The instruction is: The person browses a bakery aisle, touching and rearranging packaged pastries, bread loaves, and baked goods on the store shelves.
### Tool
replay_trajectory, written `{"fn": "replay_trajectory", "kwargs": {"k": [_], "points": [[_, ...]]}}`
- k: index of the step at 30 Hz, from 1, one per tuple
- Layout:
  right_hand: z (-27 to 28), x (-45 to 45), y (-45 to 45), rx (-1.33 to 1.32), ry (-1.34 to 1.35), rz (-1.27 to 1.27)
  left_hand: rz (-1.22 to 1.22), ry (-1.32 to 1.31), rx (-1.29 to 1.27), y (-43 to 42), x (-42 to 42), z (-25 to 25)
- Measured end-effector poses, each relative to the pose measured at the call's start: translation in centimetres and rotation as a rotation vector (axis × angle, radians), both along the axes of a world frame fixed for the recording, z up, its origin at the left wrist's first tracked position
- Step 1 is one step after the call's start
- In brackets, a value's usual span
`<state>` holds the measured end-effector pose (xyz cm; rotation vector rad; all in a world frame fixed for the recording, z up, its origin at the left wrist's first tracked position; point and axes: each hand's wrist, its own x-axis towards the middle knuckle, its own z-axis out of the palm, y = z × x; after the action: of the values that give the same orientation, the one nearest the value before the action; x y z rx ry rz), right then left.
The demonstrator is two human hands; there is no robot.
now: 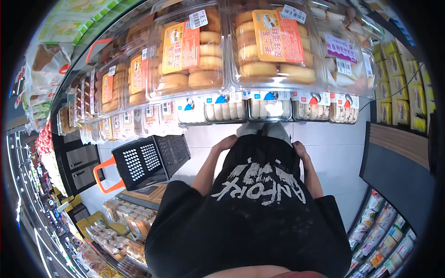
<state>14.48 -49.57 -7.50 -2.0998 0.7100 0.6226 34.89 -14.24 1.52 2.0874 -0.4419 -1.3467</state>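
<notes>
Beside the hem of the black shirt (259,185), my left hand (226,142) hangs at the hip, nearest to the shirt's edge. On the other side, my right hand (300,149) hangs close to the cloth. The fingers of both hands are small and partly hidden, and no held item can be made out. In front of my body, clear boxes of round cakes (206,62) with orange and yellow labels are stacked. A lower row of smaller boxes (225,110) runs beneath them.
A black shopping basket (139,162) with an orange handle (98,173) is left of my body. Packaged breads (123,224) lie on a display at the lower left. Yellow packs (397,88) line the right shelf, and more packaged goods (378,231) are at the lower right.
</notes>
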Motion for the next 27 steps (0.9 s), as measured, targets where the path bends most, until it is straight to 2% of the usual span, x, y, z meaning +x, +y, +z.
{"fn": "replay_trajectory", "kwargs": {"k": [1, 2, 3, 5, 7, 8, 10, 11, 12, 14, 15, 24, 27], "points": [[4.4, 1.3, -0.3, -0.016, 0.027, 0.177, -0.176, 0.002, 0.010, -0.6, 1.2, 3.4], [8.5, 2.4, -0.5, 0.006, 0.021, 0.226, -0.348, 0.008, 0.020, -0.9, 2.3, 7.0], [12.5, 3.5, -0.7, 0.030, 0.018, 0.277, -0.272, 0.108, -0.063, -0.7, 3.0, 9.6], [21.3, 6.7, -0.5, 0.390, 0.132, 0.197, -0.123, 0.260, -0.251, -1.8, 4.0, 16.0], [29.9, 10.0, 0.6, 0.665, -0.063, 0.158, -0.053, 0.305, -0.514, -3.5, 5.2, 22.9], [33.0, 11.1, 1.0, 0.728, -0.181, 0.113, -0.055, 0.299, -0.670, -4.3, 5.6, 25.2], [36.9, 12.6, 1.5, 0.811, -0.414, -0.006, 0.091, 0.201, -0.934, -6.2, 5.2, 27.7], [38.2, 13.1, 1.6, 0.830, -0.530, -0.078, 0.164, 0.147, -1.063, -7.1, 5.1, 28.5], [39.2, 13.7, 1.8, 0.846, -0.649, -0.152, 0.235, 0.206, -1.133, -7.8, 5.1, 29.2], [40.3, 14.8, 2.4, 0.899, -0.723, -0.274, 0.377, 0.331, -1.271, -9.0, 5.2, 30.1], [40.7, 15.4, 2.7, 0.922, -0.760, -0.335, 0.399, 0.310, -1.270, -9.4, 5.3, 30.5], [41.9, 17.3, 5.0, 0.884, -0.897, -0.287, 0.533, 0.202, -1.292, -10.9, 4.5, 31.3], [40.7, 16.3, 4.4, 0.944, -0.837, -0.153, 0.443, 0.186, -1.261, -10.6, 5.2, 31.0]]}}
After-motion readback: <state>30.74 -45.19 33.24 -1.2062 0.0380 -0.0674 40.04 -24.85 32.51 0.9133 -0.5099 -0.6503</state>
